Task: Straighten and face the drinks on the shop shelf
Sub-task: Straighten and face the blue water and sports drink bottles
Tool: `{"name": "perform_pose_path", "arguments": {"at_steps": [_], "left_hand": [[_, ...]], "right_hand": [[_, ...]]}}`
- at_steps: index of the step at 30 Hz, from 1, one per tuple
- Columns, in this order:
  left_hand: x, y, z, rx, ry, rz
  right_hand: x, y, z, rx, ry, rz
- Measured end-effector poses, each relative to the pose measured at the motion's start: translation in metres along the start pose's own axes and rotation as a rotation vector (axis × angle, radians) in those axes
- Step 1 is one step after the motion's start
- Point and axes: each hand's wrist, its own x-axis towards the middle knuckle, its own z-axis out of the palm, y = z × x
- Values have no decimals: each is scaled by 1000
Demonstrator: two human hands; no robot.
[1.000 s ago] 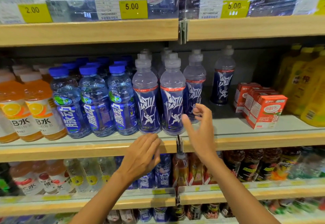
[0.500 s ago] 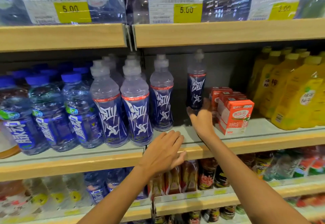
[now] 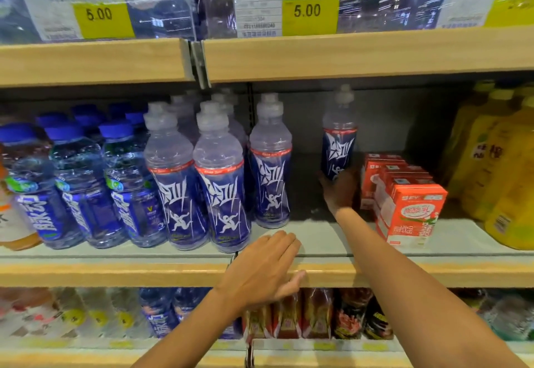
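Since one second ago, the right hand (image 3: pixel 336 194) has travelled from the shelf front to the rear, and the left hand (image 3: pixel 260 269) has risen onto the front edge.

Lone sports bottle (image 3: pixel 338 142): upright, label forward, at the back of the middle shelf (image 3: pixel 404 273), apart from its own kind. The right hand grips its base, thumb on the left side, fingers wrapped behind and largely hidden in shadow.

Left hand: laid flat on the front edge of the middle shelf, fingers straight and close together, thumb against the wooden lip below. It holds nothing.

Left of the lone bottle across a bare gap stands a third matching bottle (image 3: pixel 270 171), set back from the front. Two matching bottles (image 3: pixel 222 194) stand side by side near the front edge, with more behind them. Blue-capped water bottles (image 3: pixel 78 182) fill the left end, several leaning.

Just right of the gripped bottle, red cartons (image 3: pixel 410 211) run in a file from back to front. Yellow bottles (image 3: pixel 505 171) occupy the right end.

A price tag (image 3: pixel 309 11) reading 5.00 sits on the upper shelf (image 3: pixel 346 53).
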Motion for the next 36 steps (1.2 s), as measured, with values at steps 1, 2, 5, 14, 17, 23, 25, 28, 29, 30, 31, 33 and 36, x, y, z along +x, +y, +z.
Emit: {"name": "perform_pose_path", "arguments": {"at_steps": [1, 2, 5, 14, 17, 23, 25, 28, 29, 30, 31, 33, 36], "left_hand": [[0, 0, 0, 2, -6, -4], [1, 3, -1, 3, -16, -9], [2, 3, -2, 9, -42, -17], [3, 3, -7, -20, -81, -31], [3, 6, -13, -71, -125, -112], [22, 17, -33, -664, 179, -601], [44, 23, -52, -1128, 324, -787], [73, 35, -78, -1602, 361, -902], [78, 40, -83, -1659, 371, -919], [82, 43, -88, -1682, 390, -950], [84, 46, -91, -1664, 399, -981], [85, 52, -92, -1597, 401, -1014], [84, 56, -90, -1603, 454, -1073]], "right_hand": [[0, 0, 0, 38, 0, -9], [-1, 1, -3, 67, 1, -17], [-6, -3, -8, 105, -19, -25], [-67, -18, -55, 228, -151, -89], [-91, -20, -86, 204, -205, -83], [-142, -26, -143, 309, -461, -176], [-161, -25, -151, 349, -539, -174], [-184, -24, -150, 390, -630, -156], [-188, -23, -147, 382, -639, -167], [-192, -22, -145, 368, -639, -181], [-195, -21, -143, 355, -635, -199], [-198, -18, -139, 332, -623, -234], [-202, -15, -137, 327, -654, -254]]}}
